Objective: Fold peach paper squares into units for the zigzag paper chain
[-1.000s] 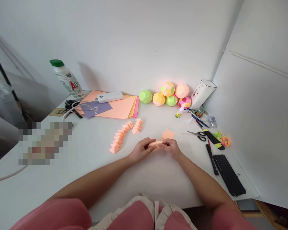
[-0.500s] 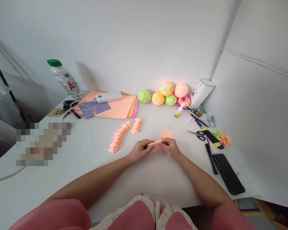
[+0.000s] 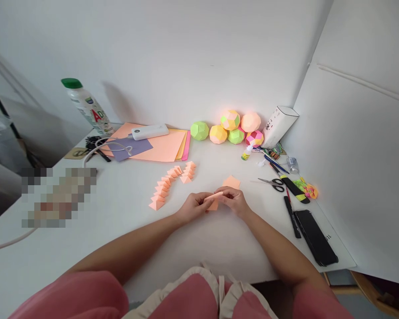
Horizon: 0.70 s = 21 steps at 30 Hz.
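Between both hands, above the white table, is a small peach paper piece (image 3: pixel 214 196) with a folded edge. My left hand (image 3: pixel 195 207) pinches its left end, and my right hand (image 3: pixel 233 200) grips the right end with thumb and fingers. Just beyond the right hand lies a flat peach paper piece (image 3: pixel 232 181), partly hidden by the fingers. More peach paper shows below the held piece; whether it is joined to it I cannot tell. To the left, folded peach paper units (image 3: pixel 161 190) stand in a curved row, with a shorter row (image 3: pixel 188 172) beside it.
Several paper balls (image 3: pixel 230 120) sit against the back wall, a glue bottle (image 3: pixel 247 152) before them. Scissors (image 3: pixel 272 183), a box cutter (image 3: pixel 294 188), a marker (image 3: pixel 291 217) and a phone (image 3: pixel 315 237) lie right. Paper sheets (image 3: pixel 162 152), a power bank (image 3: pixel 150 132) and a bottle (image 3: pixel 88 108) are back left.
The held paper has tilted slightly, and more peach paper shows beneath it. Both hands keep their grip in nearly the same place. The whole view has shifted a little.
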{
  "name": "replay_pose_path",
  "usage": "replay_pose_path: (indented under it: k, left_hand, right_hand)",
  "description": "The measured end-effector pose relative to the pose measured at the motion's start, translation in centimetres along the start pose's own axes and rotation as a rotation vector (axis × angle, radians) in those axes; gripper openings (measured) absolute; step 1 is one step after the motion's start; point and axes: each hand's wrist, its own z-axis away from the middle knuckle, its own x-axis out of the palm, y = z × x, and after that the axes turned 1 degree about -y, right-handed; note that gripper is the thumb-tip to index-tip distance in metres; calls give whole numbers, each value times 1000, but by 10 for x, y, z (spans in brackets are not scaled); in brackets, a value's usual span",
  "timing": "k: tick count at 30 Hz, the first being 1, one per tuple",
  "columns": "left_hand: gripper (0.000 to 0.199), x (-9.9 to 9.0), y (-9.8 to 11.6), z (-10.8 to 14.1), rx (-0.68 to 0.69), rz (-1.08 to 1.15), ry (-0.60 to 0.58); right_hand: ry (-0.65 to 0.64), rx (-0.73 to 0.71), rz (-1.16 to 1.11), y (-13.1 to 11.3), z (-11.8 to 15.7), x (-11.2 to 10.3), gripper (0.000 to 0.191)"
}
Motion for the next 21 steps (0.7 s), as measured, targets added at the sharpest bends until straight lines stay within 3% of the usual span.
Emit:
replay_pose_path:
  k: [8,16,21]
  left_hand:
    - [38,0,-2,0,-62,-34,9]
    - [42,-2,-5,-1,-56,-37,-18]
    - [43,-2,-3,-1,-56,-19,-17]
  right_hand:
    - [-10,-25,-56,3,-1,1,16]
    - [36,94,-61,9,-3,-1,26]
    - [-20,71,-66,8,-4,-1,20]
